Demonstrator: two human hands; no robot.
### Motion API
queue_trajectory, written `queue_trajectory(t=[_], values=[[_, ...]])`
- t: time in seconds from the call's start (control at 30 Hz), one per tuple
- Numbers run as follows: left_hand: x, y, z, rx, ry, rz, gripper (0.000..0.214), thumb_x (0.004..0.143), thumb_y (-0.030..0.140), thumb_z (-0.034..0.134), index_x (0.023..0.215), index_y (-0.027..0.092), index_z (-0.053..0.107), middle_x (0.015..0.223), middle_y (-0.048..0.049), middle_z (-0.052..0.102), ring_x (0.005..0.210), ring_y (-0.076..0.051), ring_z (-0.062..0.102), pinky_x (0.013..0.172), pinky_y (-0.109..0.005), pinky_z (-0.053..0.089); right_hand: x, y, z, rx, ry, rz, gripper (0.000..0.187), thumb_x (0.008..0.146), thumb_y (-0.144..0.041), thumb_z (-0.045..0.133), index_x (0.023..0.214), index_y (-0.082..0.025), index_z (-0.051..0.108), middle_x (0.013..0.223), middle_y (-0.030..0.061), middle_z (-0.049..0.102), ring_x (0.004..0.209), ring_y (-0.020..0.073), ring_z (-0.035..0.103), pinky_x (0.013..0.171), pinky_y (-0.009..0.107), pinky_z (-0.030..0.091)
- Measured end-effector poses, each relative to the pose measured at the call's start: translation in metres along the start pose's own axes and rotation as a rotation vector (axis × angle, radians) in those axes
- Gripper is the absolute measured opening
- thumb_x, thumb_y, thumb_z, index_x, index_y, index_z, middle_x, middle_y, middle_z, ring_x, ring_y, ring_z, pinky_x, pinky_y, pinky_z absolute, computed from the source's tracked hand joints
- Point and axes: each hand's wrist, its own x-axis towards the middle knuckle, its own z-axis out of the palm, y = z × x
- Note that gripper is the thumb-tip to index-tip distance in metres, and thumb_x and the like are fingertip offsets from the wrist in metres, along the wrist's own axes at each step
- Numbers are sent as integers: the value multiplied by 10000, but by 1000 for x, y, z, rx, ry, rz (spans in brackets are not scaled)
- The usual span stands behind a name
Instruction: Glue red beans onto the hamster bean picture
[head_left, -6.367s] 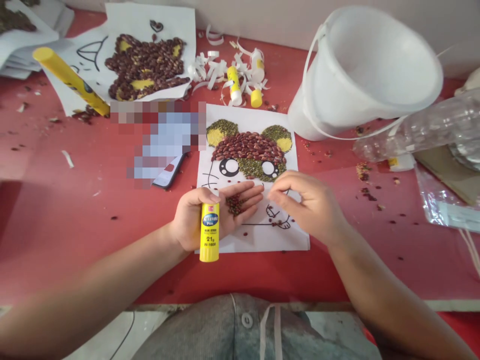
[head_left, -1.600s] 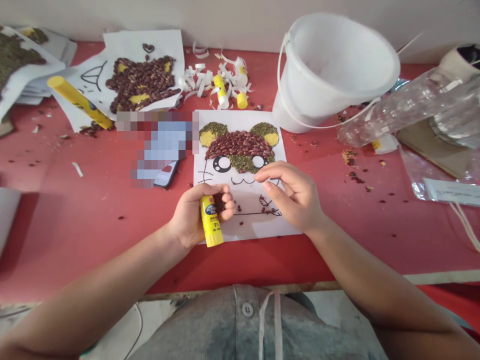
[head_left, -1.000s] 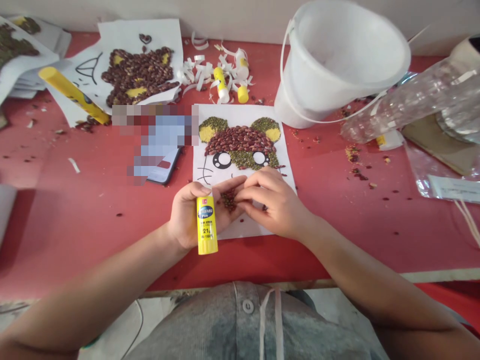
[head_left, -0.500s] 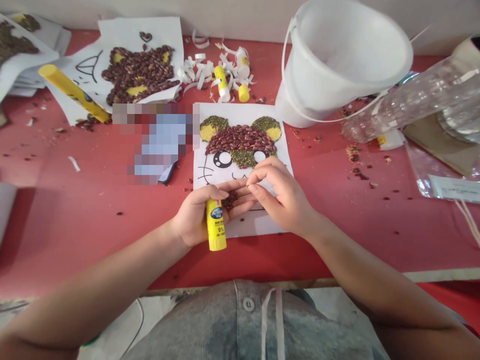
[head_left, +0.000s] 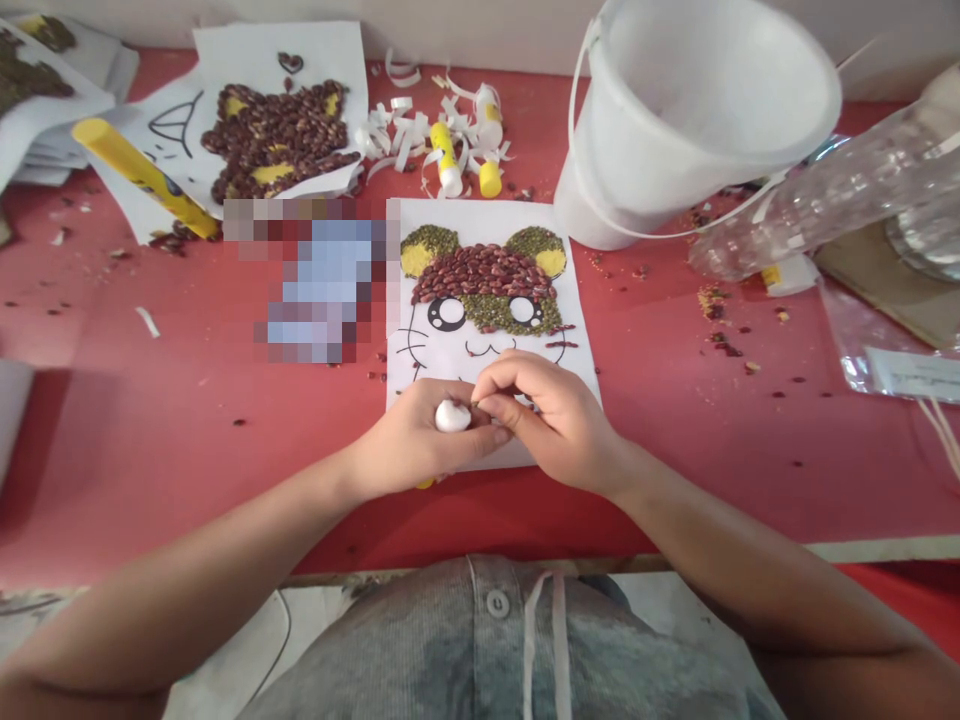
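Observation:
My left hand (head_left: 409,440) is closed round a glue stick (head_left: 453,416), whose white end pokes up between thumb and fingers. A bit of its yellow barrel shows below the hand. At the white end, my right hand (head_left: 555,420) pinches with thumb and forefinger; a small dark thing, perhaps a bean, shows at the fingertips. Both hands are over the lower part of a cartoon animal drawing (head_left: 442,350). Red beans (head_left: 484,275) cover its forehead, green ones (head_left: 487,312) the nose area and ears, yellow grains the inner ears. Thin red beans lie along the right whiskers.
A white bucket (head_left: 607,190) stands behind on the right, beside clear plastic bottles (head_left: 817,190). At the back lie paper scraps with small glue sticks (head_left: 445,160) and a bean-covered picture (head_left: 277,140). A tall yellow glue stick (head_left: 142,175) leans at left, near a blurred-out phone-like patch (head_left: 322,290).
My left hand has turned over: the glue stick's white end now faces up, and the palm with loose beans is hidden. My right hand has moved slightly left and down to the white end.

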Motion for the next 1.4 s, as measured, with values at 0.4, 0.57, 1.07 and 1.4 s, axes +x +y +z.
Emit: queue_trajectory(t=[0.4, 0.57, 1.07, 1.4], values=[[-2, -1, -1, 88, -59, 12, 186, 703, 252, 592, 591, 166, 471, 460, 62, 450, 384, -48, 415, 347, -167, 295, -5, 2, -1, -122, -6, -142, 111, 900, -126, 483, 824, -193, 527, 739, -12, 570, 658, 75, 518, 572, 198, 413], [-2, -2, -1, 93, -74, 37, 176, 712, 221, 570, 589, 171, 456, 459, 65, 445, 380, -44, 395, 349, -170, 278, -6, 4, -1, -134, 3, -199, 101, 904, -132, 480, 835, -188, 527, 730, -6, 559, 631, 76, 518, 568, 200, 432], [0, -4, -3, 12, -123, 68, 139, 708, 185, 562, 611, 171, 464, 454, 78, 410, 370, -35, 372, 340, -167, 264, -9, 5, 2, -109, 38, -263, 99, 910, -148, 473, 841, -195, 525, 707, -1, 545, 606, 89, 518, 545, 208, 441], [1, -4, -3, -28, -101, 47, 78, 656, 156, 567, 617, 162, 499, 431, 83, 429, 345, -34, 373, 316, -157, 273, -11, 6, 7, -79, 91, -249, 84, 894, -131, 486, 866, -195, 533, 731, 8, 568, 649, 104, 542, 580, 234, 458]])
